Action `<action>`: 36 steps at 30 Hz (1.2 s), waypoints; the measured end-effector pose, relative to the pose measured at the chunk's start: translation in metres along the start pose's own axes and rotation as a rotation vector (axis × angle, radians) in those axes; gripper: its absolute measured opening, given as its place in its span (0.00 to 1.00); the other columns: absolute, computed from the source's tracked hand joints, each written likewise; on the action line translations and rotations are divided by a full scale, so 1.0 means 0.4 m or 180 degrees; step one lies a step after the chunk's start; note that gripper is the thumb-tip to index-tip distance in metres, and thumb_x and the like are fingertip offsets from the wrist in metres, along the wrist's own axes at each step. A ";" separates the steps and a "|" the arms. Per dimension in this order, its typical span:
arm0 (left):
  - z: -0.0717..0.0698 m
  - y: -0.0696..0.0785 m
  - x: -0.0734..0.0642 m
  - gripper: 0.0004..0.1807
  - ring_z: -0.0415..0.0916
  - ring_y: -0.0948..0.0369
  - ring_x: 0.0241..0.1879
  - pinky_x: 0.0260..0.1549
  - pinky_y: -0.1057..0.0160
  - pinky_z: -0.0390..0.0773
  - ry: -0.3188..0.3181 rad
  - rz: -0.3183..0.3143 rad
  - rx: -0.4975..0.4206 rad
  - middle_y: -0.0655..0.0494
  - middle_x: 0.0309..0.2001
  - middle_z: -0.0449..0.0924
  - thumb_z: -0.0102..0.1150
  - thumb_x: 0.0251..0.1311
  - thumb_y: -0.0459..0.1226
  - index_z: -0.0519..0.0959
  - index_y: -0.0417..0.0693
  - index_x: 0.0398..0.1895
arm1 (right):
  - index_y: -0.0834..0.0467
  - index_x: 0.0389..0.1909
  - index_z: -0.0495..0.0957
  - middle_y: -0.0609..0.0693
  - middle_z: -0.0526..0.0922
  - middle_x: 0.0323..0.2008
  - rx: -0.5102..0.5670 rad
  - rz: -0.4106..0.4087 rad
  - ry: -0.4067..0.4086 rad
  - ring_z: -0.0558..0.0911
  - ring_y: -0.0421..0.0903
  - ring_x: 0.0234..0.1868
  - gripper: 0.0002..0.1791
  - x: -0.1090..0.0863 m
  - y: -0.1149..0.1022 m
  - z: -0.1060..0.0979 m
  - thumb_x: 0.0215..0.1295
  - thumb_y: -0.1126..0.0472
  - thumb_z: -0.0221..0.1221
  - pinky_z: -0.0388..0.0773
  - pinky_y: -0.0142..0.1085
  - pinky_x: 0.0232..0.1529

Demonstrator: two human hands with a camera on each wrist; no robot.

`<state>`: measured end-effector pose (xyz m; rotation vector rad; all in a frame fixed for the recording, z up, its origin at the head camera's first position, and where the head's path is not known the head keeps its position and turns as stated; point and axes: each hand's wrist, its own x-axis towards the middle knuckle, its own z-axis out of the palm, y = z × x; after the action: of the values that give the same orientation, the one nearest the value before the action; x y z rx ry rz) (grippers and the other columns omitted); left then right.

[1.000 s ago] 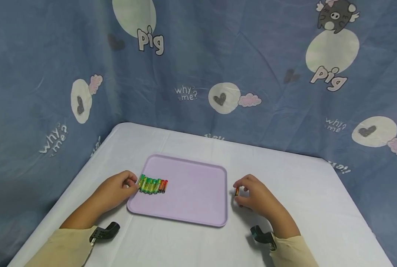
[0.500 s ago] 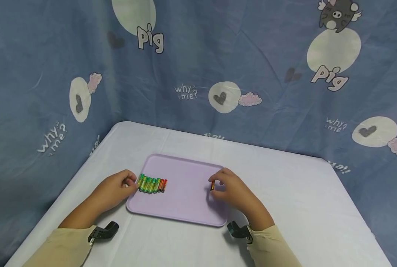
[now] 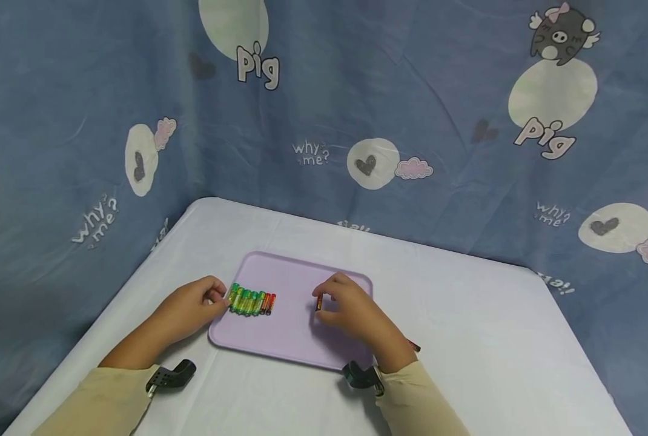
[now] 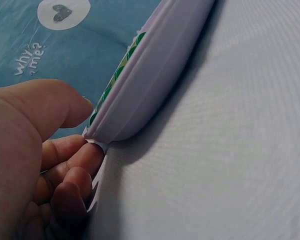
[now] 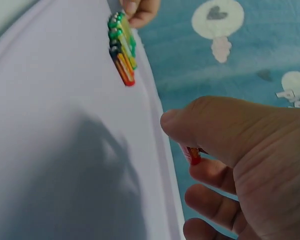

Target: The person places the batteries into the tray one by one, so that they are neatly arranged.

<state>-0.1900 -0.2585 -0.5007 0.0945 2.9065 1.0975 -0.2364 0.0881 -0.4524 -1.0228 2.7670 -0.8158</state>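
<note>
A lilac tray (image 3: 280, 336) lies on the white table. Near its left rim sits a side-by-side row of several green batteries (image 3: 246, 302), ending in red-and-black batteries (image 3: 267, 304). My left hand (image 3: 193, 309) pinches the tray's left rim, thumb above and fingers below, with the thumb tip beside the leftmost battery; the left wrist view shows this rim from the side. Over the tray's right half, my right hand (image 3: 351, 309) holds another red-and-black battery (image 3: 319, 302) between thumb and index finger. Its red end (image 5: 194, 155) shows in the right wrist view, the rest mostly hidden by the thumb.
One more red battery (image 3: 414, 346) lies on the table right of the tray, partly covered by my right forearm. The white tabletop (image 3: 493, 339) extends to the right. A blue patterned curtain (image 3: 324, 91) stands behind the table and at its left.
My right hand has carried its battery leftward from beside the tray to over it. A battery on the table now shows by the right forearm. My left hand stays at the rim.
</note>
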 end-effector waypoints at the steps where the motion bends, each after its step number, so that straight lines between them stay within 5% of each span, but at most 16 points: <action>1: 0.001 0.000 0.001 0.13 0.72 0.61 0.35 0.38 0.58 0.72 -0.0002 -0.0001 0.0004 0.59 0.38 0.80 0.64 0.67 0.44 0.79 0.49 0.48 | 0.57 0.51 0.85 0.52 0.79 0.48 -0.0005 -0.0005 -0.0021 0.78 0.47 0.48 0.16 0.005 -0.003 0.004 0.61 0.64 0.71 0.77 0.43 0.54; 9: 0.004 -0.005 0.000 0.12 0.72 0.61 0.35 0.38 0.58 0.72 0.0031 0.0018 0.0002 0.59 0.37 0.80 0.64 0.66 0.43 0.79 0.49 0.47 | 0.56 0.52 0.85 0.48 0.79 0.50 -0.0273 -0.0085 -0.0255 0.79 0.43 0.51 0.17 0.056 -0.037 0.042 0.62 0.60 0.72 0.76 0.37 0.58; 16: 0.002 -0.008 -0.004 0.11 0.72 0.61 0.34 0.38 0.58 0.72 0.0040 0.0054 -0.0021 0.59 0.36 0.80 0.65 0.66 0.43 0.79 0.49 0.46 | 0.53 0.53 0.86 0.45 0.78 0.48 -0.0282 0.0131 -0.0420 0.77 0.38 0.47 0.19 0.087 -0.065 0.084 0.62 0.58 0.73 0.76 0.32 0.55; 29: -0.001 -0.003 0.006 0.10 0.72 0.61 0.35 0.38 0.58 0.72 0.0041 0.0058 0.0013 0.60 0.36 0.80 0.65 0.66 0.43 0.79 0.49 0.46 | 0.47 0.46 0.83 0.41 0.76 0.39 -0.0497 0.0155 -0.0356 0.75 0.38 0.39 0.13 0.101 -0.085 0.116 0.62 0.56 0.74 0.75 0.32 0.46; 36: -0.001 0.000 0.002 0.11 0.72 0.61 0.34 0.38 0.58 0.71 -0.0013 0.0013 0.0012 0.60 0.37 0.80 0.64 0.67 0.44 0.79 0.50 0.47 | 0.52 0.58 0.78 0.43 0.80 0.44 -0.0493 0.0243 -0.0403 0.78 0.39 0.45 0.24 0.112 -0.104 0.121 0.63 0.54 0.74 0.77 0.36 0.52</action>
<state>-0.1907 -0.2587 -0.5003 0.1029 2.9061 1.0912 -0.2349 0.0117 -0.4680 -0.9489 2.7756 -0.5148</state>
